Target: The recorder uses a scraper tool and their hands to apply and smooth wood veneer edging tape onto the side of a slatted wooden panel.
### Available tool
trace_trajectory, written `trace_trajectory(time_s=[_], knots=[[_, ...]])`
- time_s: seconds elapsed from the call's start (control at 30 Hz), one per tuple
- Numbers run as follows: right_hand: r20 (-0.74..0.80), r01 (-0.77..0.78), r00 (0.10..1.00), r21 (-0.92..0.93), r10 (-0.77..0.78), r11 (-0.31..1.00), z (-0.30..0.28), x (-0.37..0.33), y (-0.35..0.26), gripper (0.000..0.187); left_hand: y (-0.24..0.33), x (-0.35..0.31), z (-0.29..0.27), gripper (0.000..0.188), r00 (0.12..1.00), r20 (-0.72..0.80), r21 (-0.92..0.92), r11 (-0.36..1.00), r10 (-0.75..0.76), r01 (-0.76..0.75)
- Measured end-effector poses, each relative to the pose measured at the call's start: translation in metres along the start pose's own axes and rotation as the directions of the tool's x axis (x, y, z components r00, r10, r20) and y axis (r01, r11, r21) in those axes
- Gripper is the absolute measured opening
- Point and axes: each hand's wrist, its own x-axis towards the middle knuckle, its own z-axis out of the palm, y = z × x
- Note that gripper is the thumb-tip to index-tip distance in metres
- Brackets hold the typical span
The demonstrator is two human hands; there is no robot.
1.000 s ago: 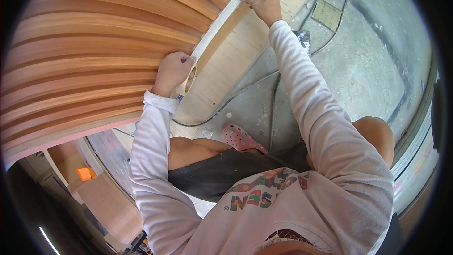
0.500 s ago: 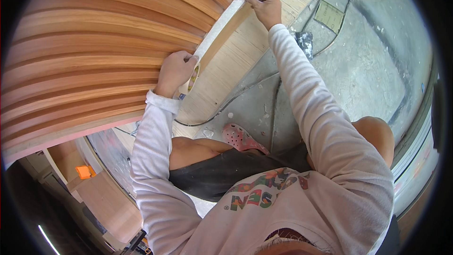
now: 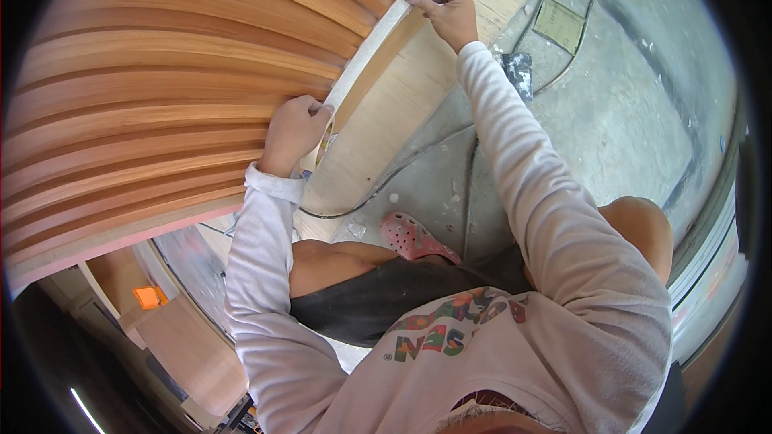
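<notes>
The left hand (image 3: 293, 130) is closed around a roll of pale tape (image 3: 325, 145), its grip pressed against the edge of the ribbed, reddish-brown wooden panel (image 3: 161, 88). From the roll, a strip of off-white tape (image 3: 368, 52) runs up along the panel's edge to the right hand (image 3: 446, 12). The right hand pinches the far end of that strip between thumb and fingertips, grip closed on it, at the top corner of the panel. The strip lies along the boundary between the ribbed face and a flat, light plywood sheet (image 3: 394, 120) just beside it.

Both arms wear pale long sleeves. Below the plywood sheet, a pink perforated clog (image 3: 414, 237) sits on the grey concrete floor (image 3: 627, 112), which shows white splashes and thin cables. An orange block (image 3: 147, 296) lies at lower left, well apart from both hands.
</notes>
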Motion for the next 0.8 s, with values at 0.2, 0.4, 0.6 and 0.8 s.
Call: trace_trajectory(time_s=[0.2,0.4,0.6,0.8], knots=[[-0.028,-0.035,0.999,0.018,0.035,0.999,0.002,0.000,0.001,0.022,0.006,0.001,0.003,0.026,0.996,0.000,-0.001,0.996,-0.092,0.092],[-0.060,-0.033,0.998,0.017,0.034,0.999,0.006,-0.002,-0.001,0.024,0.009,0.001,0.003,0.025,0.984,0.033,-0.048,0.983,-0.177,0.179],[-0.077,-0.022,0.997,0.010,0.023,1.000,0.006,-0.005,0.000,0.023,0.019,-0.003,0.000,0.025,0.976,0.059,-0.086,0.973,-0.212,0.216],[-0.058,-0.003,0.998,-0.021,0.001,1.000,0.004,-0.003,0.003,0.020,0.012,-0.002,0.001,0.025,0.990,0.029,-0.050,0.989,-0.135,0.136]])
